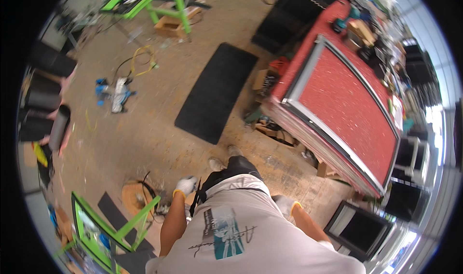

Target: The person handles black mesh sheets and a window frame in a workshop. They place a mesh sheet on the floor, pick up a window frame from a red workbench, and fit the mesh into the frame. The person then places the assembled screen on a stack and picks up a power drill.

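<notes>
My left hand [185, 184], in a white work glove with a yellow cuff, hangs beside my left hip. Its finger position is too blurred to make out, and nothing is seen sticking out of it. On the other side, my right hand [285, 206], gloved the same way, is by my right hip, its fingers mostly hidden behind my shirt. A black rectangular mat [217, 91] lies flat on the floor ahead of my shoes. To the right, a grey metal frame [337, 146] rests on a red-topped table [347, 115]. Both hands are away from the frame and the mat.
A blue and silver power tool [119, 95] lies on the floor at left, near a yellow cord [136, 61]. Green metal stands [115, 233] are at lower left and far left. A round wooden piece [135, 198] lies near my left hand. A black frame [359, 229] sits at lower right.
</notes>
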Tool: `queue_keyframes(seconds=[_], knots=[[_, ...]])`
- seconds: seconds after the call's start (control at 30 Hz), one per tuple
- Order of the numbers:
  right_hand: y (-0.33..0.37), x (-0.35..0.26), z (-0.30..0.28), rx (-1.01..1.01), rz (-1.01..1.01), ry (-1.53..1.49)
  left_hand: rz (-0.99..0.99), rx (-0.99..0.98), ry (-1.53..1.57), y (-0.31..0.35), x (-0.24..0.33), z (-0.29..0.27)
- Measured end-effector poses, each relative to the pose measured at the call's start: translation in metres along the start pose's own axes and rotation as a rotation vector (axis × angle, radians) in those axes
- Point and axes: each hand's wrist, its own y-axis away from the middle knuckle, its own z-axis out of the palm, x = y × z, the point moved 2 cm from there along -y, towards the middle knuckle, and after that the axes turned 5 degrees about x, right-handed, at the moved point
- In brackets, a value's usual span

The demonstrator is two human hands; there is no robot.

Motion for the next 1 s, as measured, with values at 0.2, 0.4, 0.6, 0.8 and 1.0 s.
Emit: queue_keyframes(seconds=[0.2, 0.4, 0.6, 0.8, 1.0], knots=[[0.006, -0.028, 0.012, 0.113, -0.01, 0.165, -0.058, -0.08, -0.122, 0.037, -0.009, -0.01], [-0.026, -0.063, 0.004, 0.08, -0.05, 0.29, -0.069, -0.04, -0.105, 0.032, -0.078, -0.014], [-0.058, -0.128, -0.021, 0.081, -0.108, 0.412, 0.443, 0.028, -0.569, 0.024, -0.108, -0.019], [-0.089, -0.217, -0.044, 0.096, -0.207, 0.501, -0.129, 0.112, -0.171, 0.044, -0.097, -0.047], [-0.116, -0.311, -0.055, 0.102, -0.319, 0.546, -0.167, 0.139, -0.09, 0.043, -0.09, -0.068]])
